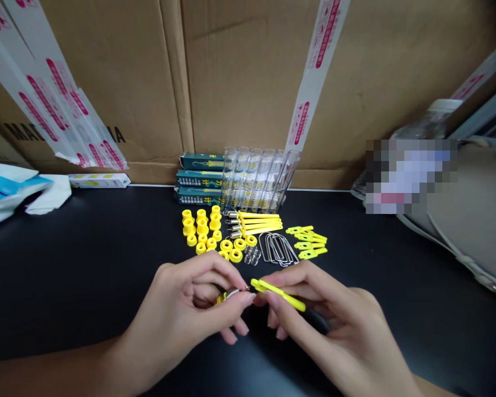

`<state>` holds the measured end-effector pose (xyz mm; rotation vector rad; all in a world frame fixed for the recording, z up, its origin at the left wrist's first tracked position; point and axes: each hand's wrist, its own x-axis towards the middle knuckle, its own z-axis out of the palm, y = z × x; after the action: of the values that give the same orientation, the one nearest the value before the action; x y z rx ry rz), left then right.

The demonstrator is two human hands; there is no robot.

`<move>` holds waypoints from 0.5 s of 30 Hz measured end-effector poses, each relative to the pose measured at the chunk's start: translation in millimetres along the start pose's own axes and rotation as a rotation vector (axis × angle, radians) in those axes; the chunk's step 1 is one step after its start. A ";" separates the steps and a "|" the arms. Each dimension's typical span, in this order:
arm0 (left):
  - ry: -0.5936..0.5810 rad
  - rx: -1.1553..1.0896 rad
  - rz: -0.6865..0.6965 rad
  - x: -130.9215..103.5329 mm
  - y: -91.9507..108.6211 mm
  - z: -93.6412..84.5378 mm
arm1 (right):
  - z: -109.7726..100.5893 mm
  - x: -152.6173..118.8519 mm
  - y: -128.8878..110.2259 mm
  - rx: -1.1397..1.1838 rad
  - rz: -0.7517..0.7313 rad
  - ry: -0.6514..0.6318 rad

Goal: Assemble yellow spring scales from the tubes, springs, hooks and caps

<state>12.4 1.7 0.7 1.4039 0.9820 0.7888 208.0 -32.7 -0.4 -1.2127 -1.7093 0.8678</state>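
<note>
My left hand [202,298] pinches a small part with a silvery metal tip [231,294]. Yellow shows behind that metal, and my fingers hide most of the part. Close to it on the right, my right hand [314,309] grips a slim yellow plastic piece [283,295] between thumb and fingers. The piece slants down to the right, its narrow end towards the metal tip; I cannot tell whether they touch. Just beyond my hands lie yellow rings [236,255], small springs [252,255], bent wire loops [279,249] and flat slotted yellow pieces [310,246].
Yellow flanged sleeves [202,226] and yellow rods with metal ends [258,223] lie farther back. Behind them are clear tubes [256,179] and green boxes [198,179]. A cardboard box [240,82] backs the black table [86,275]. A bottle [432,124] and a grey bag [471,209] sit at right.
</note>
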 end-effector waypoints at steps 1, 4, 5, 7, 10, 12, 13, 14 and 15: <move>0.002 0.001 -0.003 0.0 -0.1 -0.3 | 0.2 -0.4 -0.3 -0.007 -0.005 0.003; 0.014 0.006 0.005 -0.1 -1.9 -1.3 | 0.5 -1.6 -0.7 -0.023 -0.035 0.010; 0.018 0.013 0.014 -0.2 -2.8 -1.6 | 0.6 -1.9 -0.6 -0.026 -0.050 0.013; 0.021 0.026 0.036 -0.8 -4.8 -2.2 | 0.6 -2.5 -0.1 -0.030 -0.077 0.018; 0.026 0.037 0.054 -1.8 -6.6 -2.8 | 0.5 -2.9 0.9 -0.031 -0.089 0.026; 0.023 0.044 0.049 -1.9 -6.5 -3.1 | 0.6 -2.9 1.4 -0.030 -0.087 0.022; 0.024 0.050 0.045 -1.9 -6.1 -3.2 | 0.7 -2.8 1.5 -0.032 -0.087 0.020; 0.025 0.055 0.041 -2.0 -5.6 -3.2 | 0.9 -2.9 1.4 -0.034 -0.089 0.018; 0.025 0.056 0.038 -2.3 -5.0 -3.0 | 1.2 -2.9 1.1 -0.034 -0.089 0.020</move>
<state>8.2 0.7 -3.8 1.4677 1.0062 0.8139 207.8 -35.3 -2.6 -1.1545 -1.7544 0.7743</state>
